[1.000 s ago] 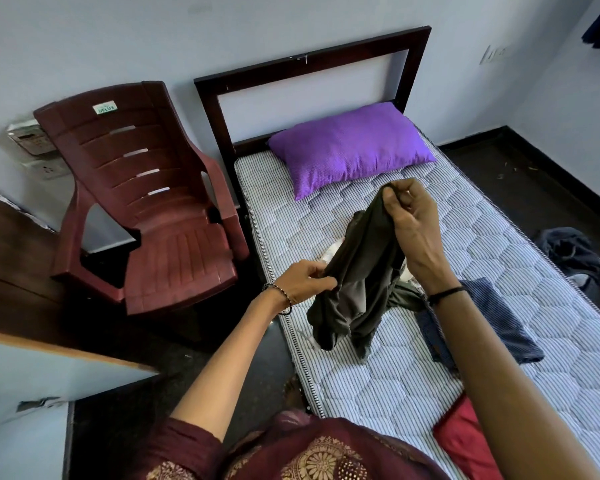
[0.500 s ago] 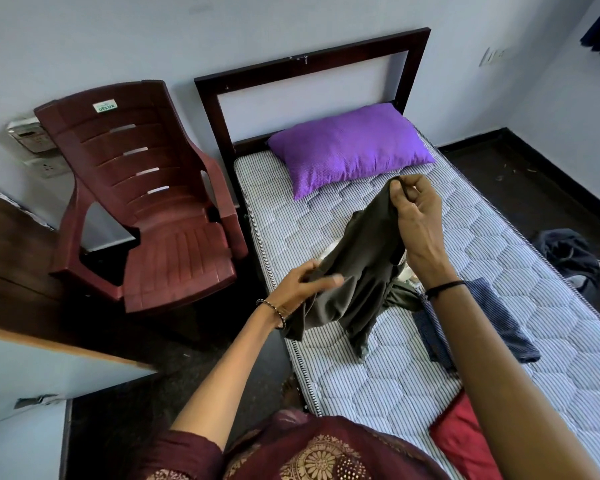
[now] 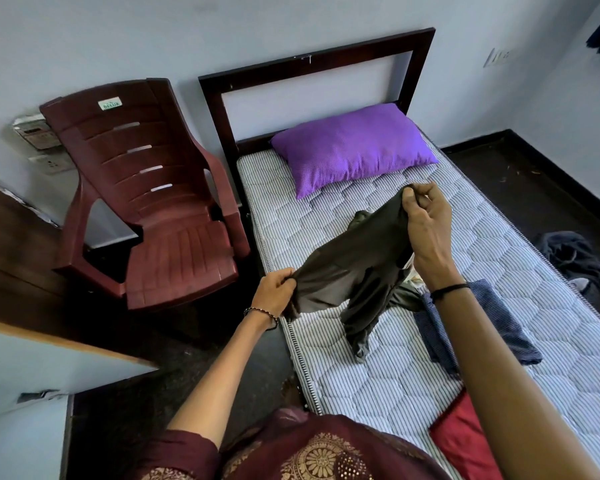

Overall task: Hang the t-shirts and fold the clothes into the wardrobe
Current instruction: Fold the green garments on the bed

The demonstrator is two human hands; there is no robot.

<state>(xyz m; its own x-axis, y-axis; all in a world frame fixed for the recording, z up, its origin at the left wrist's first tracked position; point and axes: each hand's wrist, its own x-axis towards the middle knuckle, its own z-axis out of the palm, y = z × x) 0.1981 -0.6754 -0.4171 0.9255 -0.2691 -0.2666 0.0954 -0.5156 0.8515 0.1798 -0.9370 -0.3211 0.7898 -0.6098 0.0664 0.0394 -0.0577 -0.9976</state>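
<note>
A dark olive garment [image 3: 357, 261] is stretched in the air above the striped mattress [image 3: 520, 265]. My right hand [image 3: 426, 223] pinches its upper corner, raised near the pillow. My left hand [image 3: 274, 292] grips the lower corner over the bed's left edge. The rest of the garment droops down onto the mattress. A navy blue garment [image 3: 499, 327] lies on the mattress under my right forearm. A red garment [image 3: 461, 441] lies at the near edge, partly hidden by my arm.
A purple pillow [image 3: 354, 147] lies at the dark wooden headboard [image 3: 312, 67]. A maroon plastic chair [image 3: 153, 188] stands left of the bed. A dark bundle of cloth [image 3: 572, 254] lies on the floor to the right. A white panel with a wooden edge [image 3: 49, 362] stands at the lower left.
My left hand let go, took a new hold on the garment and pulled it left. The cloth went from a hanging bunch to a spread span between both hands.
</note>
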